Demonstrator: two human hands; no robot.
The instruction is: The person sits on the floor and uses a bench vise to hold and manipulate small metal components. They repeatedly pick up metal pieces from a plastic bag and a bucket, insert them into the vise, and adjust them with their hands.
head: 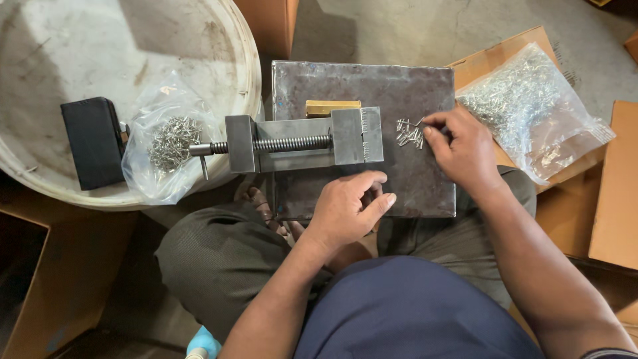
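On the steel plate (412, 179), just right of the small vise (299, 141), the right hand (462, 151) pinches at a little heap of metal pins (409, 133), while the left hand (349, 207) hovers below the vise, fingers loosely curled and apparently holding nothing. Right of the plate lies a clear bag (531, 110) full of shiny pins on cardboard (615, 186). Left of the vise, a smaller clear bag (166, 143) of darker pins rests on a white drum lid (100, 40) beside a black block (93, 141).

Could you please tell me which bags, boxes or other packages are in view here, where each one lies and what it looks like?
Small clear plastic bag: left, on the white tub's rim, holding silvery metal pieces.
Large clear plastic bag: right, beyond the right hand, full of silvery pieces, lying on flattened brown cardboard.
Brown cardboard box: far right edge.
Black rectangular box: left, inside the tub.
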